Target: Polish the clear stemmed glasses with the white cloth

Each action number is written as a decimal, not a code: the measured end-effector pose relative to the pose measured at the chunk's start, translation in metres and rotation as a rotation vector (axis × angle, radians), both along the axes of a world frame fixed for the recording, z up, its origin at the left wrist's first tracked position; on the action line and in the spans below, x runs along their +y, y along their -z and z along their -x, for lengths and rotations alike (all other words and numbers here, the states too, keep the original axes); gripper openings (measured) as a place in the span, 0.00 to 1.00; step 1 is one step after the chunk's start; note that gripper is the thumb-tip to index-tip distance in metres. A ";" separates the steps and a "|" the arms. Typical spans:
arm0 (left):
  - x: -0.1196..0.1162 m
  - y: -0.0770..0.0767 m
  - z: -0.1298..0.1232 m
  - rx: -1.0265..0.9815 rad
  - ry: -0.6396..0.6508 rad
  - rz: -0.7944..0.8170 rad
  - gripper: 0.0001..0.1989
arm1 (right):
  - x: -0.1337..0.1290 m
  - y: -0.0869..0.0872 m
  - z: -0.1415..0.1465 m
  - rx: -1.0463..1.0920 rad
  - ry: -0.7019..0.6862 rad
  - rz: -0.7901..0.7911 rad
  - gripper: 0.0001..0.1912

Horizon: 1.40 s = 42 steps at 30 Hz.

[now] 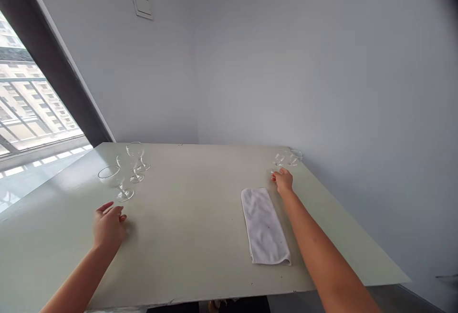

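Note:
On the left of the table stand three clear stemmed glasses: a near wide-bowled glass [125, 195], a middle glass [136, 178] and a far glass [143, 167]. My left hand [109, 224] hovers just short of the near one, fingers loosely bent and apart, holding nothing. Over at the far right, my right hand [283, 180] has its fingers closed at a small clear glass [271, 172], mostly hidden by the hand. Just beyond it are two more clear glasses, a left one [279, 158] and a right one [293, 158], their outlines faint.
A folded white cloth [266, 227] lies flat, left of my right forearm. The pale table [189, 208] reaches back to grey walls [286, 65] meeting in a corner. At left are a window [28, 93] with railings outside and a wall switch [143, 6].

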<state>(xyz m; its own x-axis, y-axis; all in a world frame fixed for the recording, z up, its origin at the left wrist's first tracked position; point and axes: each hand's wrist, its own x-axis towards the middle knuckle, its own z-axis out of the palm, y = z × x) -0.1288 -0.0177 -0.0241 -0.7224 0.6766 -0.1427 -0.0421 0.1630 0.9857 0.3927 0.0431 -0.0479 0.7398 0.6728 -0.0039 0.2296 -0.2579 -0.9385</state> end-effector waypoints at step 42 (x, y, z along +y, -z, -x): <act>-0.008 0.011 0.061 0.174 0.301 -0.046 0.25 | -0.063 -0.017 -0.004 0.126 -0.636 0.174 0.16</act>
<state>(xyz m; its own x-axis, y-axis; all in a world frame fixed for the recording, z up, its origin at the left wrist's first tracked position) -0.1897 -0.0254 -0.0351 -0.5005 0.8658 0.0011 0.1706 0.0974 0.9805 0.3962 -0.0203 -0.0307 0.1857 0.9594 -0.2123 0.2782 -0.2586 -0.9251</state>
